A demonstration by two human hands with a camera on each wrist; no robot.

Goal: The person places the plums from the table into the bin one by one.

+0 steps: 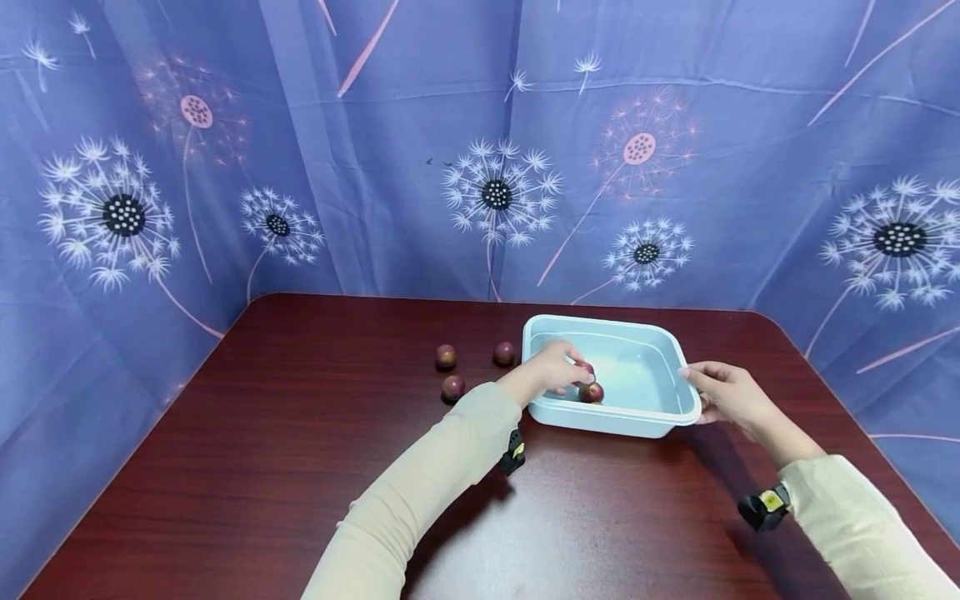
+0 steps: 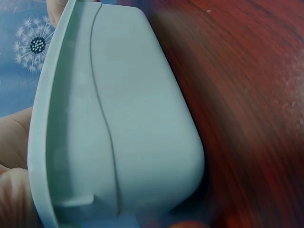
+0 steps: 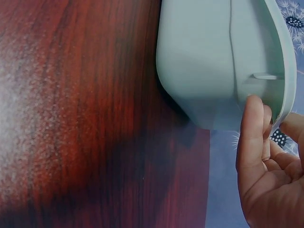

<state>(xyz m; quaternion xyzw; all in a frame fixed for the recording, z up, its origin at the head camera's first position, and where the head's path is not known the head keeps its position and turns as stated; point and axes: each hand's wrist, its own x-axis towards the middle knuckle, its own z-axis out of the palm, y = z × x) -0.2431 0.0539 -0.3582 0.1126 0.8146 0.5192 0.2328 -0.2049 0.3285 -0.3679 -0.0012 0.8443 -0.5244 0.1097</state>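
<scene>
A pale blue-green plastic basin (image 1: pixel 637 379) stands on the table. My left hand (image 1: pixel 551 367) reaches over its left rim and pinches a round red-purple fruit (image 1: pixel 587 367), partly hidden by the fingers. Just below it in the basin lies another such fruit (image 1: pixel 592 392). The basin's outer wall (image 2: pixel 133 104) fills much of the left wrist view, hiding the fingertips. At the right end, my right hand (image 1: pixel 726 396) grips the rim, thumb on top and fingers (image 3: pixel 251 137) underneath against the outer wall.
Three more round fruits lie left of the basin: one (image 1: pixel 504 353) close to its wall, one (image 1: pixel 446 357) farther left and one (image 1: pixel 453 388) nearer the front. The dark red wooden table (image 1: pixel 300 450) meets a blue dandelion-print curtain (image 1: pixel 390 167) behind.
</scene>
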